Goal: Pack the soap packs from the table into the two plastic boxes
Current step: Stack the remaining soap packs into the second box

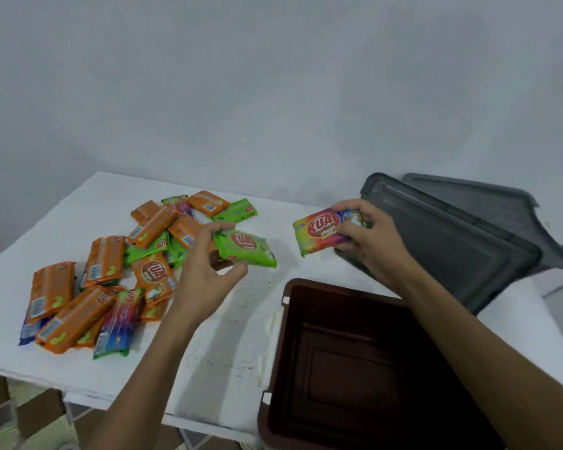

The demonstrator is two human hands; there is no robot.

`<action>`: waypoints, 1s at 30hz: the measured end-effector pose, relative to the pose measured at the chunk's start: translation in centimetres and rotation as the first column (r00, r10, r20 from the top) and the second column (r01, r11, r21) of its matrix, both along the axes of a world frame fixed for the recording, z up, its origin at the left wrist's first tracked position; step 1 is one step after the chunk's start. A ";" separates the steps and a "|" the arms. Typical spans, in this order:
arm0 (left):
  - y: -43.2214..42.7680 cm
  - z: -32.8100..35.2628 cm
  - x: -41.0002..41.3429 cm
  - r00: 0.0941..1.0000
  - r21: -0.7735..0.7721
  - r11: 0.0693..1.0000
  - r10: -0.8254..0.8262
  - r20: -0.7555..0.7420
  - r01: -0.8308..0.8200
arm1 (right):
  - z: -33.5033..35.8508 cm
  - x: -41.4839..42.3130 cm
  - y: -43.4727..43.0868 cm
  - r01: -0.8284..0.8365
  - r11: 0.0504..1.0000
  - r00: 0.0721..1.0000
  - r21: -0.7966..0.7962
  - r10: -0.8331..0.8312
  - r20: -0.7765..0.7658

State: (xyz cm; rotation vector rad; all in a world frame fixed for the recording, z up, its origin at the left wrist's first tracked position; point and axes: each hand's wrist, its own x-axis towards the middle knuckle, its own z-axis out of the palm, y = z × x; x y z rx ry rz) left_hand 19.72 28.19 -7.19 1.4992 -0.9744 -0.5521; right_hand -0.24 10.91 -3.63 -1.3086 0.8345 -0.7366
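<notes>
Brown box (pixel 275 368): lower part cut off by the frame edge.
Grey box (pixel 452 245): near corner hidden behind the right hand (pixel 368 241).
Left hand (pixel 205 264): pinches 1 green soap pack (pixel 246 248) above the table (pixel 234 336).
Right hand: grips 1 rainbow soap pack (pixel 319 233) beside the grey box.
Pile of soap packs (pixel 111 280): orange, green and rainbow, table's left; overlapping, count unclear.

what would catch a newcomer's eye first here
The left hand pinches a green soap pack above the middle of the table; the right hand holds a rainbow pack beside the grey box, far right. A bright pile of mostly orange packs lies at left, and an empty brown box sits front right.
</notes>
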 end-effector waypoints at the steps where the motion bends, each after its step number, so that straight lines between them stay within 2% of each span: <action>1: -0.2 0.2 -0.4 0.998 -0.042 0.999 -0.029 -0.053 0.027 | 0.3 -1.1 0.5 0.016 1.000 1.000 0.004 -0.016 0.007; 3: -0.5 0.3 -1.1 0.987 -0.115 0.990 -0.095 -0.127 0.081 | 0.6 -3.5 1.6 0.031 0.999 0.999 -0.031 -0.031 0.014; 6: -0.8 -0.3 -2.1 0.961 -0.144 0.978 -0.179 -0.211 0.151 | 1.1 -7.1 3.5 0.017 0.979 0.990 -0.204 -0.044 -0.130; 9: -1.0 -1.4 -3.2 0.944 -0.119 0.968 -0.242 -0.225 0.220 | 1.3 -10.3 5.4 -0.045 0.970 0.975 -0.238 -0.010 -0.223; 14: -0.8 -2.9 -4.9 0.923 -0.068 0.965 -0.262 -0.282 0.253 | -0.4 -13.4 7.4 -0.129 0.986 0.943 -0.105 0.089 -0.322; 19: -0.9 -3.0 -5.7 0.929 -0.041 0.971 -0.237 -0.284 0.235 | -5.0 -12.2 8.0 -0.243 0.970 0.892 0.029 0.235 -0.386; 25: -0.8 -2.8 -5.9 0.934 -0.007 0.973 -0.222 -0.279 0.229 | -9.6 -7.9 8.1 -0.224 0.966 0.864 0.131 0.259 -0.431; 27: -0.8 -2.7 -5.9 0.938 0.003 0.973 -0.221 -0.267 0.231 | -10.7 -7.4 8.1 -0.228 0.972 0.824 0.054 0.222 -0.522; 30: -0.8 -2.7 -6.0 0.936 0.010 0.970 -0.231 -0.265 0.243 | -11.2 -7.5 8.1 -0.340 0.927 0.680 -0.159 0.125 -0.723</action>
